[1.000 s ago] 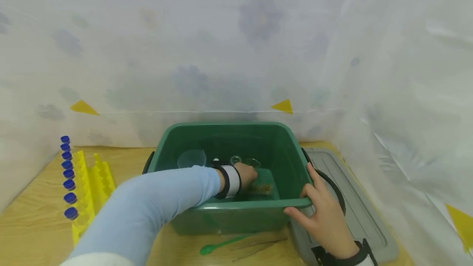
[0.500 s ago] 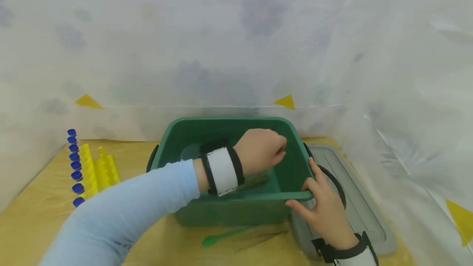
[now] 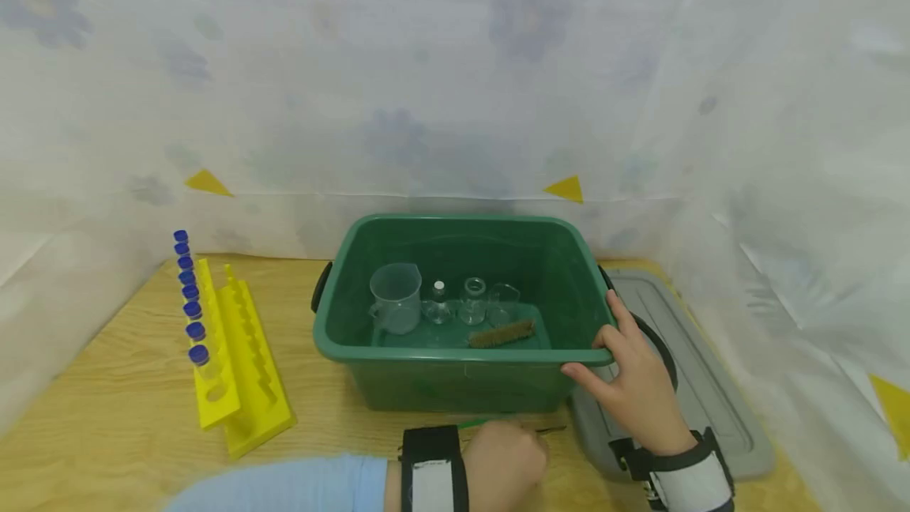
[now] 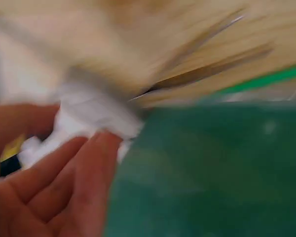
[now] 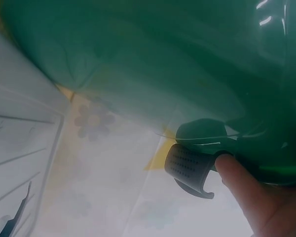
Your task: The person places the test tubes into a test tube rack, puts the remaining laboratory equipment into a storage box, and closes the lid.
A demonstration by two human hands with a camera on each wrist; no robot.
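Observation:
A green plastic bin [image 3: 462, 355] stands in the middle of the wooden table. My right hand [image 3: 629, 385] grips its right rim, thumb over the edge, fingers by the black side handle [image 5: 190, 168]. My left hand [image 3: 501, 461] is low in front of the bin, close to the table. In the blurred left wrist view its fingers [image 4: 54, 187] pinch a small white thing [image 4: 84, 121]; I cannot tell what it is. A green spoon [image 3: 479, 420] and metal tweezers [image 3: 550, 429] lie just beyond that hand.
Inside the bin are a clear beaker [image 3: 394, 299], small glass flasks [image 3: 472, 299] and a brush [image 3: 501, 333]. A yellow rack [image 3: 238, 354] with blue-capped tubes [image 3: 188, 299] stands left. The grey lid [image 3: 690, 393] lies right of the bin. White curtains close in the back and sides.
My left hand came up out of the bin and down to the table in front of it. The right hand stayed on the rim.

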